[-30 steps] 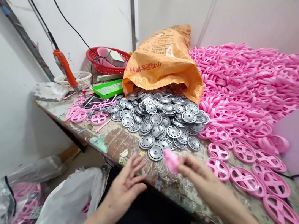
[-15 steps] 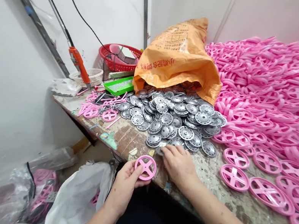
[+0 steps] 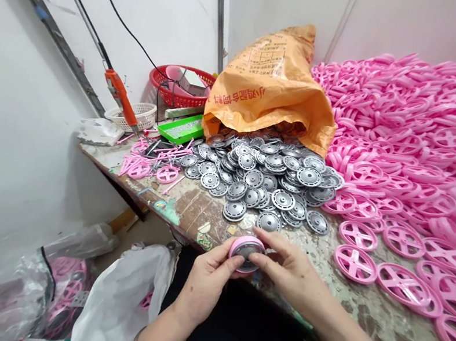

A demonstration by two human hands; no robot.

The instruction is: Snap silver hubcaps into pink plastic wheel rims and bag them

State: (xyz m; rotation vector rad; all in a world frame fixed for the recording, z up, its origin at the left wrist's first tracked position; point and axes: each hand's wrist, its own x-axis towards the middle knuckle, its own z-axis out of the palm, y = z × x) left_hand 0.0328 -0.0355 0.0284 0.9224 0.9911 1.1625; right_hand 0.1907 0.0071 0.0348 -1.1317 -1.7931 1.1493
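Note:
Near the table's front edge, my left hand (image 3: 211, 276) is closed around the rim of a pink plastic wheel (image 3: 247, 240). A grey hubcap disc (image 3: 248, 251) lies over the wheel's face. My right hand (image 3: 287, 269) grips the disc's right side, with its thumb on the face and its index finger along the rim. Whether the disc sits fully inside the rim, I cannot tell. Just beyond my hands spreads a heap of silver-grey discs (image 3: 253, 178), spilling from an orange woven sack (image 3: 276, 85).
Pink wheels (image 3: 412, 126) are piled high on the right, some lying loose at the front. An orange electric screwdriver (image 3: 121, 97) hangs at left above a white basket (image 3: 138, 116). Beside it are a green tray (image 3: 181, 129) and a red basket (image 3: 174, 99). White bags (image 3: 122, 293) stand below.
My right hand has come from the heap's front edge to the pink wheel with a grey disc, which now covers the wheel's face. My left hand has moved slightly right, still holding the wheel.

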